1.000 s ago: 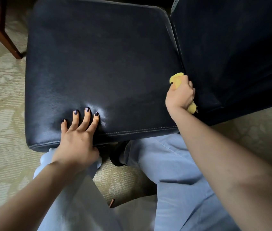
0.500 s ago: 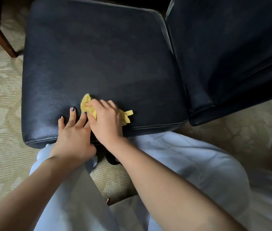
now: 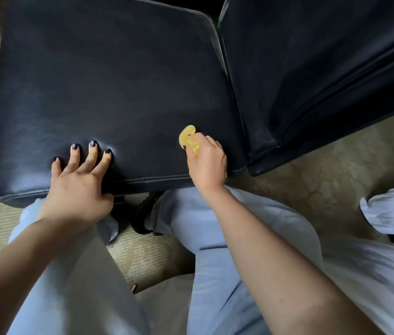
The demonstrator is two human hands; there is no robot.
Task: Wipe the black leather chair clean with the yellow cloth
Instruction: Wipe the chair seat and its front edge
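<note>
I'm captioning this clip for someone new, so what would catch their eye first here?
The yellow cloth stands out most, bunched in the right hand on the black seat, by its near edge and close to the backrest. Next is the left hand, fingers spread with dark-painted nails, pressing the seat's near edge further left.

The black leather chair (image 3: pixel 109 88) in front of you shows its broad, square seat cushion from above, smooth and faintly glossy, with pale stitching along the near edge. Its backrest (image 3: pixel 311 68) stands at the right of the seat, with a narrow gap between the two. The small crumpled yellow cloth (image 3: pixel 187 139) sits bunched on the seat near the front right corner. Your right hand (image 3: pixel 206 163) pinches it, and one rounded lobe pokes out past your fingers (image 3: pixel 210 141).
</note>
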